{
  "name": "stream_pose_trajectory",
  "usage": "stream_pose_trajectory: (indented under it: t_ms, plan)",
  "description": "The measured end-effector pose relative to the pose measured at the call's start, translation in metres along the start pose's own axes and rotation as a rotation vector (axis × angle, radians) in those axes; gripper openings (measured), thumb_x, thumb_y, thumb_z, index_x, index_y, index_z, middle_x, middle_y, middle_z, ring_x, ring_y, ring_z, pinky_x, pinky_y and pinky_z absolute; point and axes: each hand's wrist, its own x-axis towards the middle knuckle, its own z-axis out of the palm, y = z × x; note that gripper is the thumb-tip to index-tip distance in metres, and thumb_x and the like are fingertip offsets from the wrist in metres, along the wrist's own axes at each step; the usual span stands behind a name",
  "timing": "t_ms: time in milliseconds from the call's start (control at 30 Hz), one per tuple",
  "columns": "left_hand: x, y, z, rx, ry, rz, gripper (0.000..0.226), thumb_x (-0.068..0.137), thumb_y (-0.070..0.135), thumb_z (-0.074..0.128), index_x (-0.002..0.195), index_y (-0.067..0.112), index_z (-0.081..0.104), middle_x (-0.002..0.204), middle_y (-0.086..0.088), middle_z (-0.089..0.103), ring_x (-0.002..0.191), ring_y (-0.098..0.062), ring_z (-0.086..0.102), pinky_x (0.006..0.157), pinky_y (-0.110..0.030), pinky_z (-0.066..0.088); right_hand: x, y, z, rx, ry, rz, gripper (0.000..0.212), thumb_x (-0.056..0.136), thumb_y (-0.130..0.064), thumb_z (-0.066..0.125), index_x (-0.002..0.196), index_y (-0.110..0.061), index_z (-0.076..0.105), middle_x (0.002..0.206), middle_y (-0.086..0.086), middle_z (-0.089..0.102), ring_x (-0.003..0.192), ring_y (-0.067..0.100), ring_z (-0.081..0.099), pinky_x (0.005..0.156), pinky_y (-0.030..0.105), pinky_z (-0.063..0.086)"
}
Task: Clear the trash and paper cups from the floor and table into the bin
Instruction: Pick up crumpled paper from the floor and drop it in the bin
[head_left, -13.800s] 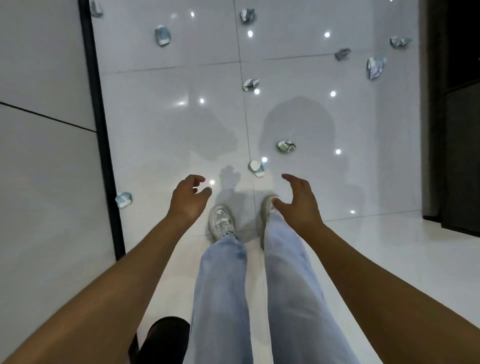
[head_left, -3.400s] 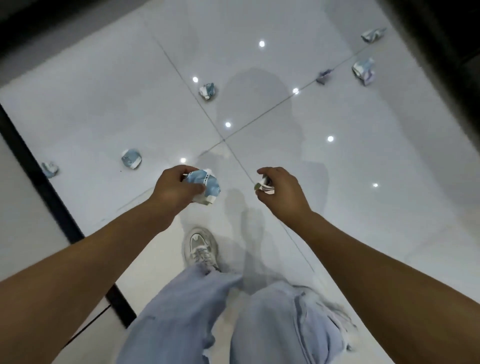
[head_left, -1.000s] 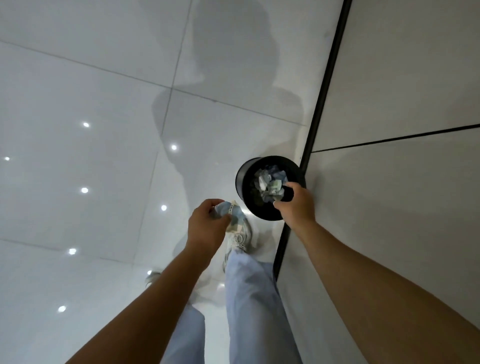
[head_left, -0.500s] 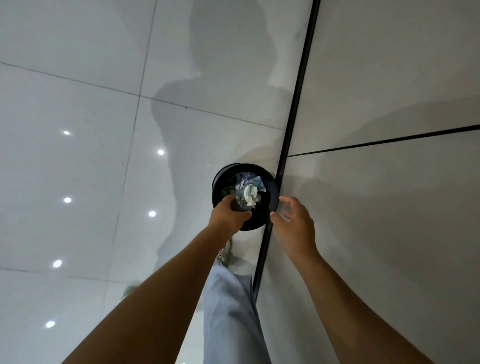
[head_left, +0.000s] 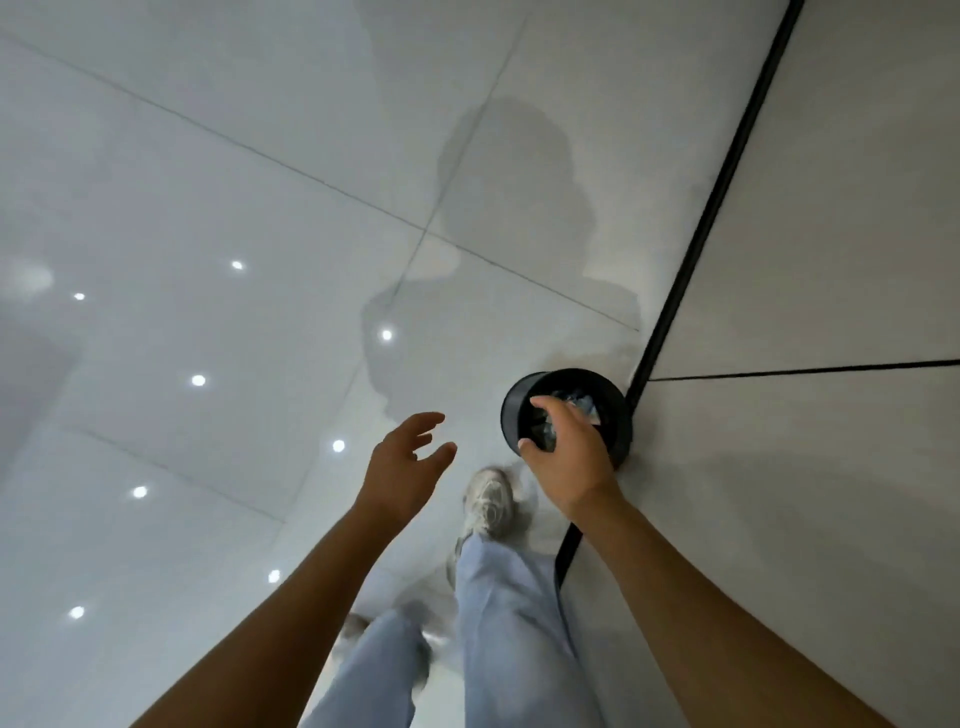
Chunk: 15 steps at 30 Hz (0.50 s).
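Stood over black bin (head_left: 621, 410) at the wall's foot, crumpled trash (head_left: 581, 404) inside; left hand (head_left: 402, 467) empty, fingers spread; right hand (head_left: 569, 457) above the rim, loosely curled, holding nothing

Glossy white floor tiles (head_left: 208, 182) w/ ceiling-light reflections, black wall strip (head_left: 717, 192) — pale sneaker (head_left: 488, 501)

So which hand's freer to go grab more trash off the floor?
Left, probably. The left hand is open over bare floor, beside the bin; the right hand hangs over the bin mouth, fingers curled.
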Motion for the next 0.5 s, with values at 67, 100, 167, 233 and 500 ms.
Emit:
stream_pose_trajectory:
  t_ms: [67,100,167,233,500]
  plan:
    - [-0.022,-0.019,-0.035,-0.075,0.063,-0.011,0.036,0.088,0.019,0.065,0.123,0.022,0.057,0.126,0.007,0.058,0.116,-0.013,0.055,0.09,-0.025,0.044,-0.012,-0.033,0.025,-0.07,-0.075,-0.077,0.049,0.09,-0.02,0.061,0.136,-0.021,0.046,0.14,0.002,0.046,0.126,0.018,0.045,0.096,0.023,0.036]
    - [-0.034,-0.031,-0.052,-0.112,0.098,-0.015,0.036,0.088,0.02,0.065,0.123,0.022,0.057,0.126,0.007,0.058,0.115,-0.012,0.055,0.089,-0.024,0.044,-0.019,-0.049,0.041,-0.107,-0.112,-0.123,0.05,0.09,-0.021,0.061,0.137,-0.021,0.045,0.14,0.002,0.046,0.126,0.019,0.044,0.095,0.023,0.035]
    - [-0.059,-0.061,-0.086,-0.181,0.179,-0.032,0.037,0.088,0.02,0.065,0.123,0.022,0.057,0.126,0.008,0.057,0.115,-0.011,0.055,0.087,-0.022,0.042,-0.039,-0.081,0.078,-0.192,-0.196,-0.206,0.05,0.091,-0.023,0.059,0.138,-0.025,0.042,0.141,0.001,0.044,0.125,0.019,0.043,0.092,0.022,0.035]
    - [-0.088,-0.098,-0.122,-0.256,0.272,-0.064,0.037,0.088,0.02,0.064,0.124,0.021,0.057,0.126,0.008,0.057,0.114,-0.01,0.055,0.085,-0.02,0.041,-0.064,-0.112,0.119,-0.278,-0.279,-0.285,0.05,0.092,-0.026,0.058,0.138,-0.028,0.04,0.141,-0.001,0.042,0.126,0.019,0.043,0.094,0.025,0.039]
    - [-0.237,-0.291,-0.236,-0.539,0.57,-0.235,0.036,0.088,0.017,0.064,0.123,0.017,0.056,0.125,0.005,0.057,0.11,-0.012,0.054,0.085,-0.021,0.04,-0.202,-0.214,0.303,-0.553,-0.52,-0.572,0.051,0.092,-0.027,0.057,0.14,-0.027,0.039,0.14,-0.001,0.043,0.122,0.02,0.044,0.099,0.031,0.041]
